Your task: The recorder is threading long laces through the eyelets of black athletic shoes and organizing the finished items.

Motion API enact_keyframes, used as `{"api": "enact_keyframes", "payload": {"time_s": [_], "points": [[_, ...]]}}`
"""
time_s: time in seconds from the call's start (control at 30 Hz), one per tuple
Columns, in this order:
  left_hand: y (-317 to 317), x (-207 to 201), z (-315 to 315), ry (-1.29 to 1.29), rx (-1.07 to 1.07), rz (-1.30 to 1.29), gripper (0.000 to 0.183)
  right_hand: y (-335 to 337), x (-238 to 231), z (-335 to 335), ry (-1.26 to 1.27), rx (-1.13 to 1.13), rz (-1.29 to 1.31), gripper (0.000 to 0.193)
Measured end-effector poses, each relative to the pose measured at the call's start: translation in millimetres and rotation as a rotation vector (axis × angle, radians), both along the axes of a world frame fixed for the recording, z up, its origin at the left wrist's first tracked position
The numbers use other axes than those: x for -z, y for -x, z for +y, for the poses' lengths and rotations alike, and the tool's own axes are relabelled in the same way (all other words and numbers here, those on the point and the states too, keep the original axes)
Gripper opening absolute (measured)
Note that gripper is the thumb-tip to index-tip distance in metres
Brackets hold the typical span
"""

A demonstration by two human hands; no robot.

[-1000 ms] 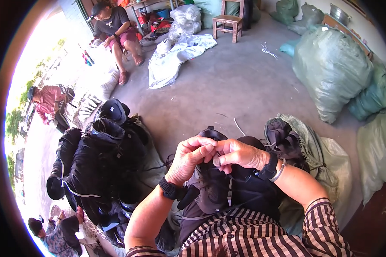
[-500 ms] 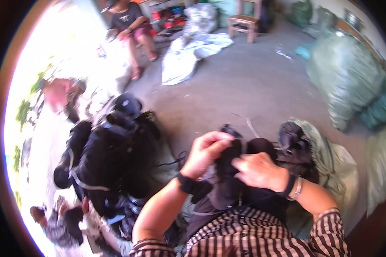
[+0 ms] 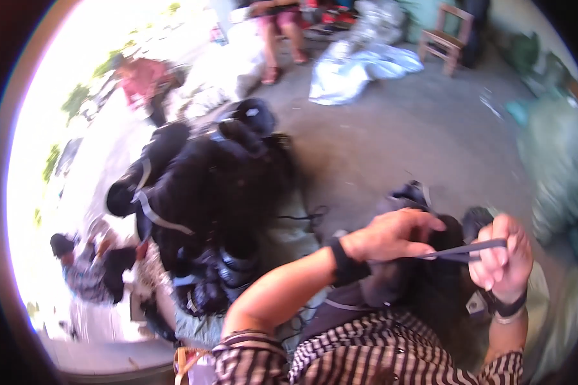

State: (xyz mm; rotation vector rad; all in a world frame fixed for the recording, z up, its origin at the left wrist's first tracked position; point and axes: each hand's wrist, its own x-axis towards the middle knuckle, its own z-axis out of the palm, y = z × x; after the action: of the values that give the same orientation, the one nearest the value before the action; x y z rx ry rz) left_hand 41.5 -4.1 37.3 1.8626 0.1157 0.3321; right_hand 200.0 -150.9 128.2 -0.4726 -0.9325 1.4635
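A narrow dark strap (image 3: pixel 464 250) stretches between my two hands, apparently doubled into a loop. My right hand (image 3: pixel 502 260) is closed in a fist around its right end. The strap's other end meets the thumb of my left hand (image 3: pixel 395 234), whose fingers are bent; the lower fingers are hidden. Beneath both hands, over my lap, lie dark rounded cap-like pieces (image 3: pixel 446 234), partly covered by my left hand and wrist. To the left stands a large heap of black cap-like bundles (image 3: pixel 215 167), with a pale tie strip (image 3: pixel 164 215) hanging on it.
At the back are a wooden chair (image 3: pixel 444 42), a white sheet (image 3: pixel 359 70) and a seated person (image 3: pixel 281 29). Big pale-green sacks (image 3: pixel 562 163) stand right. Two more people, one in pink (image 3: pixel 141 80), one in a checked shirt (image 3: pixel 87 276), sit at the left.
My view has swung, so the scene sits further right. My right hand has moved right, away from the left, and the strap now shows taut between them.
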Motion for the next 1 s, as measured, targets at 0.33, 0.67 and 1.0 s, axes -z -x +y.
{"api": "enact_keyframes", "payload": {"time_s": [0.33, 0.67, 1.0], "points": [[69, 17, 80, 0.912, -0.724, -0.279, 0.017, -110, 56, -66, 0.206, 0.515, 0.423, 0.019], [238, 91, 118, 1.044, -1.258, 0.088, 0.042, -259, 178, -213, 0.538, 1.081, 0.652, 0.011], [54, 14, -41, -0.64, -0.468, 0.249, 0.02, -11, 99, -5, 0.264, 0.489, -0.972, 0.013]]}}
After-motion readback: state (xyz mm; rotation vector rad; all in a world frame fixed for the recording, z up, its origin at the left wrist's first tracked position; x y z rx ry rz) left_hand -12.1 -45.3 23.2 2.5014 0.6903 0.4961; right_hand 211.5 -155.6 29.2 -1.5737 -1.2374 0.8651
